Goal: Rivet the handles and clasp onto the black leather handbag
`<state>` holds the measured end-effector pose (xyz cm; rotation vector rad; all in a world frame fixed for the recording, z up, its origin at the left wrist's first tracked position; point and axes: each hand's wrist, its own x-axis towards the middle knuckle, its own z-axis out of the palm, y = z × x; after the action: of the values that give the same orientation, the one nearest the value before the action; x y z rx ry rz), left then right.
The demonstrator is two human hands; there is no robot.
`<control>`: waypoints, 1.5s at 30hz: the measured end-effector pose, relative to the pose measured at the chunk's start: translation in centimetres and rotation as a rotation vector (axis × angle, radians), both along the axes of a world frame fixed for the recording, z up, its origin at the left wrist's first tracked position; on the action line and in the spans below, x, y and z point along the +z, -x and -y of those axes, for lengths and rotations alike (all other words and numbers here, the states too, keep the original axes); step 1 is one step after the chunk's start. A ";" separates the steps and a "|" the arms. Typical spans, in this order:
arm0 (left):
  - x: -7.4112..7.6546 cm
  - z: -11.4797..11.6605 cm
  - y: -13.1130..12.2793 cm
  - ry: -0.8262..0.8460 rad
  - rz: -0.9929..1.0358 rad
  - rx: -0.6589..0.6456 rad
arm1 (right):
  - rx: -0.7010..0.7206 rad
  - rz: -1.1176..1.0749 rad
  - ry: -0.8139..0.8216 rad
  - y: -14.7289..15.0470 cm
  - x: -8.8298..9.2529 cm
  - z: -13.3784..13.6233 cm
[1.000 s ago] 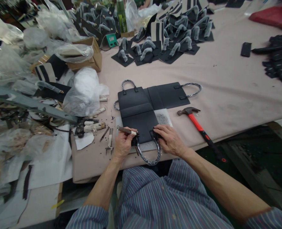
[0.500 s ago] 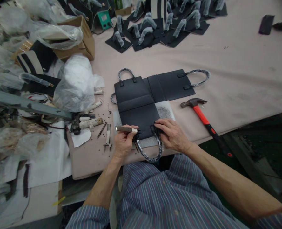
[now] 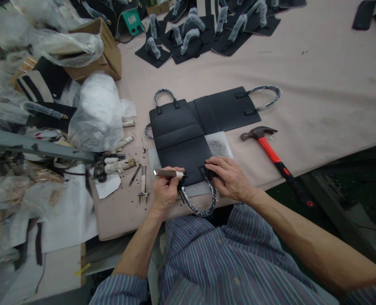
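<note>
My left hand [image 3: 165, 188] is closed around a metal punch-like tool [image 3: 169, 173] with a white band near its end. The tool lies nearly level over the lower left corner of a black leather bag panel [image 3: 184, 156]. At the panel's lower right corner, my right hand [image 3: 230, 178] grips the tab end of a bag handle [image 3: 203, 212] wrapped in clear plastic. This handle loops over the table's front edge towards my body. Its left end lies by my left fingers, partly hidden. Under the panel is a pale, speckled board [image 3: 221, 146].
A red-and-black claw hammer [image 3: 272, 156] lies right. Another black panel with a handle [image 3: 226, 110] lies behind. Small metal tools [image 3: 143, 182] and a wooden-handled hammer [image 3: 120, 166] are left, near plastic bags [image 3: 95, 112] and a carton [image 3: 111, 55]. Several handled pieces [image 3: 191, 38] lie at the back.
The camera view has shifted slightly, so the table's far items sit higher in the picture. Both hands keep nearly the same hold on the tool and the handle.
</note>
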<state>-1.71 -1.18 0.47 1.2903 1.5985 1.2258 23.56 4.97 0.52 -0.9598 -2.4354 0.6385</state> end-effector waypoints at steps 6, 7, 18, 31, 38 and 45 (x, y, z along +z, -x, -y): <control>0.0 0.0 -0.2 -0.054 -0.014 -0.024 | -0.003 -0.007 0.012 -0.1 -0.1 0.0; 0.0 0.0 -0.2 -0.068 -0.030 -0.030 | -0.002 -0.010 0.007 -0.1 -0.1 0.0; 0.2 -0.6 0.0 -0.173 -0.211 -0.094 | -0.003 -0.002 -0.007 0.0 0.1 0.1; -0.2 -0.8 -1.2 -0.317 -0.338 -0.099 | -0.004 -0.017 -0.027 0.0 0.1 0.0; 0.0 -0.9 -1.3 -0.339 -0.389 -0.111 | 0.007 -0.059 -0.001 0.0 0.3 0.1; -0.1 -1.0 -0.9 -0.303 -0.368 -0.138 | -0.451 0.087 -0.139 -6.8 2.2 -1.7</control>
<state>-0.80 -0.20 0.36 1.8760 1.5773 1.2279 30.35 6.66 2.67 -1.4379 -2.1857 0.2697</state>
